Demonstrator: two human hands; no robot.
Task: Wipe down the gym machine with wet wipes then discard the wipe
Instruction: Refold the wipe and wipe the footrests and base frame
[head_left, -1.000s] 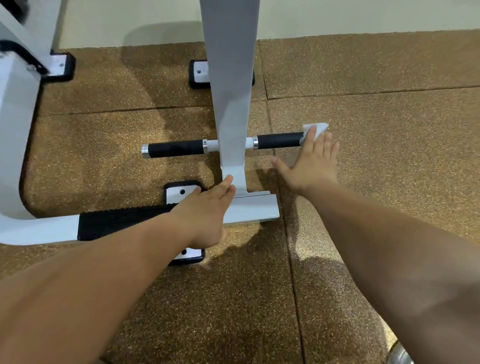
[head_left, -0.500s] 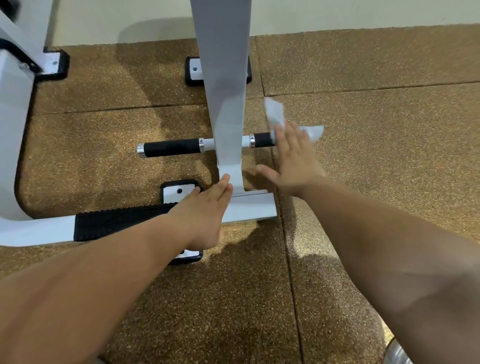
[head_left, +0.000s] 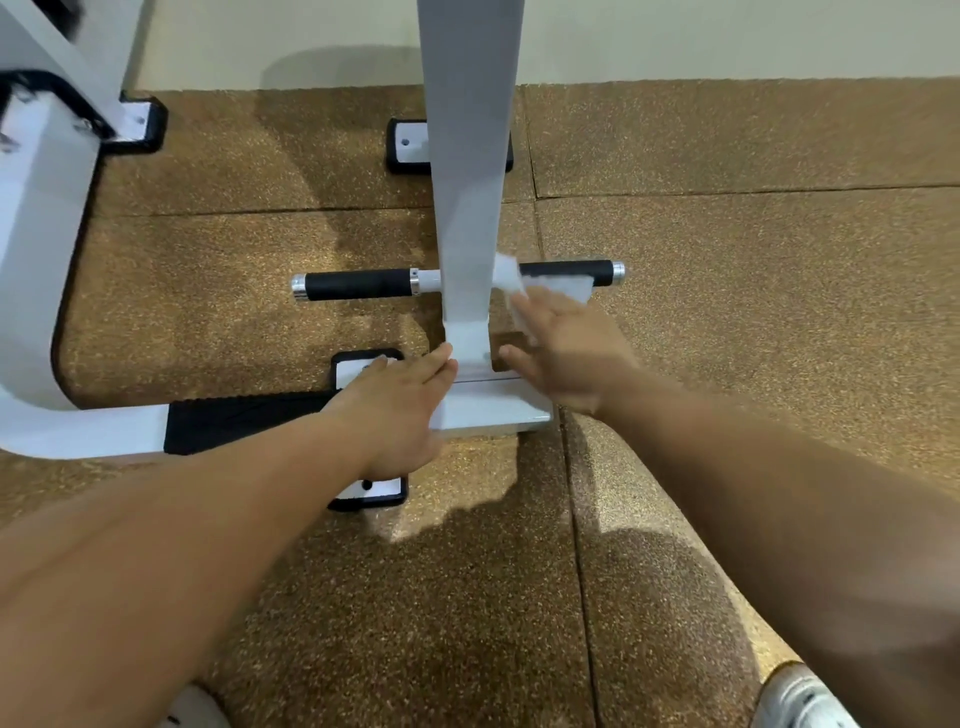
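Under the blurred right hand (head_left: 566, 348), a half-hidden wet wipe (head_left: 558, 287).

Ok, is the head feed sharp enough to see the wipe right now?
Head view: right hand and wipe are motion-smeared; left hand and the black grip left of the post are sharper; a shadow darkens the floor near the bottom edge.

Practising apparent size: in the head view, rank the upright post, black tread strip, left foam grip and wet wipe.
1. upright post
2. black tread strip
3. left foam grip and wet wipe: alike, the wipe partly hidden by the right hand.
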